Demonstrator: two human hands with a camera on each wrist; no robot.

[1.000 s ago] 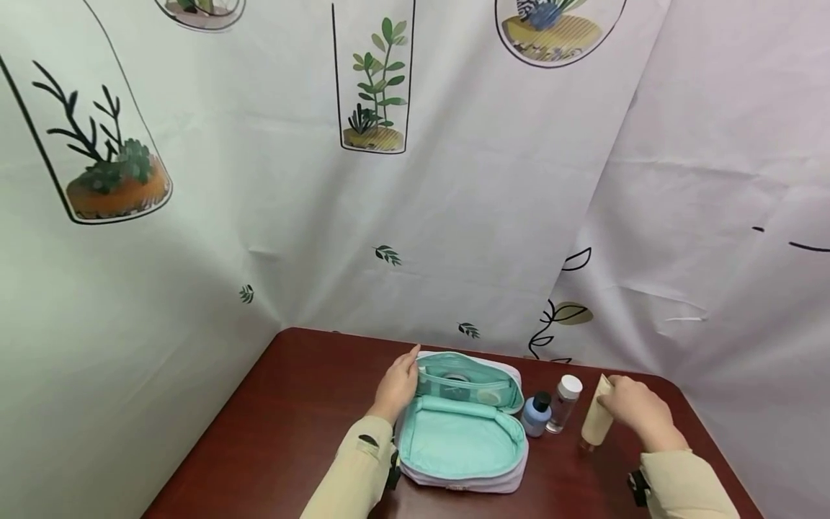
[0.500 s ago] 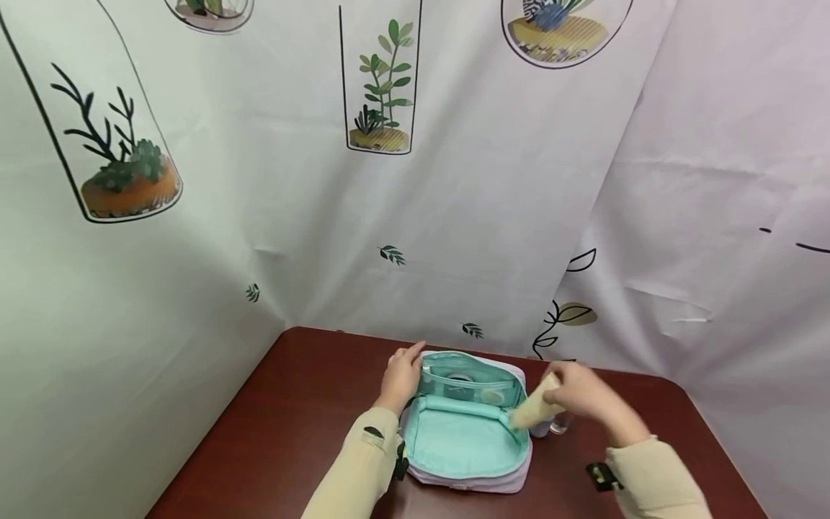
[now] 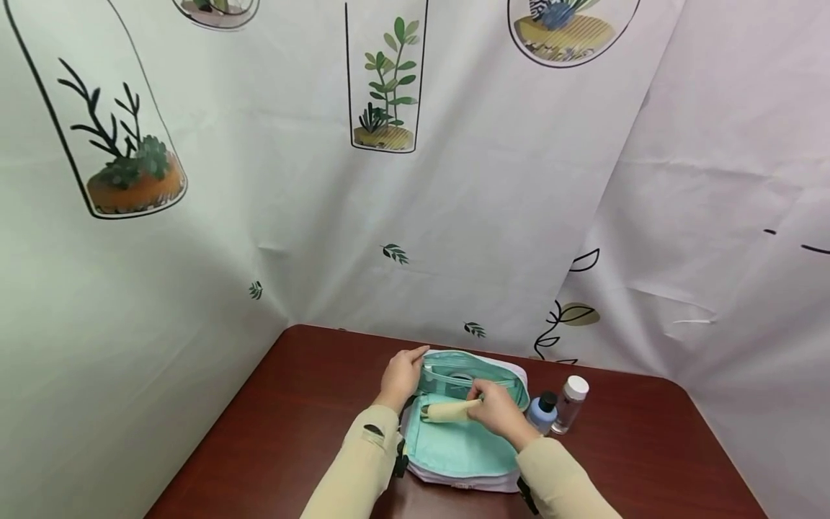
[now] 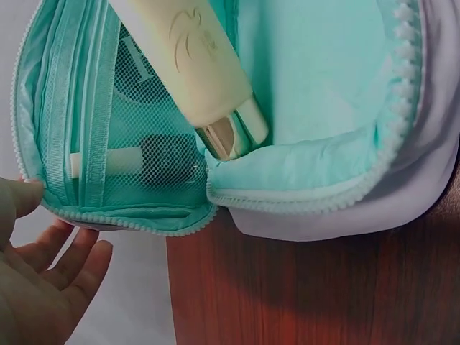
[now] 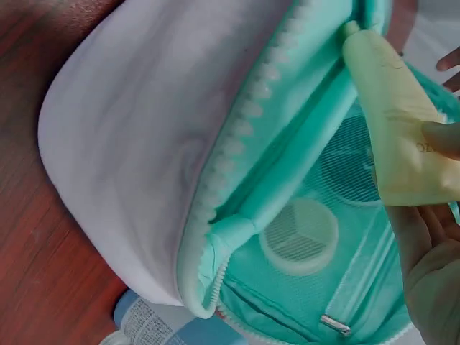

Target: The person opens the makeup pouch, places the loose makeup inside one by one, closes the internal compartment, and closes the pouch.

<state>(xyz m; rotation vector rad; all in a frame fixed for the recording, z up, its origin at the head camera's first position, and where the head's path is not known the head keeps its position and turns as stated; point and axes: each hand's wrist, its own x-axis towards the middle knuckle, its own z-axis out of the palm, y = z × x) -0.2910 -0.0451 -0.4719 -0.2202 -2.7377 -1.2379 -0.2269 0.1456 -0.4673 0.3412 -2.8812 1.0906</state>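
Note:
On the table lies an unzipped toiletry bag (image 3: 468, 484), lilac outside and mint green inside, its lid folded back. My right hand (image 3: 498, 409) grips a cream-coloured squeeze tube (image 3: 447, 412) by its flat end, thumb on one face. The tube lies across the main compartment, its capped end (image 4: 233, 133) at the left inner corner beside the hinge. With my left hand (image 3: 402, 375) I hold the lid's left edge, thumb over the zipped rim and fingers at its outer side. Behind the lid's mesh pocket show a dark-capped item (image 4: 169, 159) and a round white container (image 5: 298, 237).
Just right of the bag stand a blue bottle (image 3: 542, 412) with a black cap and a clear bottle (image 3: 570, 405) with a white cap. The dark red table (image 3: 311, 404) meets a printed fabric backdrop (image 3: 311, 216) behind and at the left.
My right hand has carried the squeeze tube from the right of the bottles leftward over the bag, turning it from upright to nearly flat. The left hand stays at the lid.

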